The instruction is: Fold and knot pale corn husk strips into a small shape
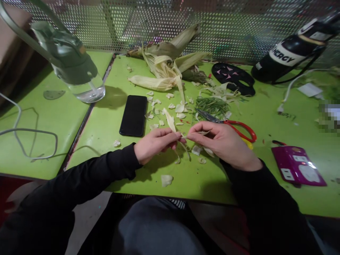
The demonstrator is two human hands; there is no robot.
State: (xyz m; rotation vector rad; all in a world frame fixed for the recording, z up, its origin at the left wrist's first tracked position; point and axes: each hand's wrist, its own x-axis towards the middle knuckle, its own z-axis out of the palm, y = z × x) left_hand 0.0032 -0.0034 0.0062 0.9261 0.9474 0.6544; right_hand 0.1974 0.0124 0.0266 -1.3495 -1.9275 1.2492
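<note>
My left hand [155, 143] and my right hand [220, 141] meet over the green table [111, 117], both pinched on a thin pale strip of corn husk [171, 122] that runs between their fingertips. Small cut husk pieces [166, 180] lie scattered around and under my hands. Red-handled scissors [233, 125] rest just behind my right hand. A pile of whole corn husks [166, 69] lies farther back at the table's middle.
A black phone [133, 115] lies left of my hands. A water bottle [71, 63] stands at the left, a grey cable [29, 141] beside it. A purple power strip [297, 164] sits at right, a black stencil [233, 76] and black bottle [292, 53] behind. A perforated metal screen closes the back.
</note>
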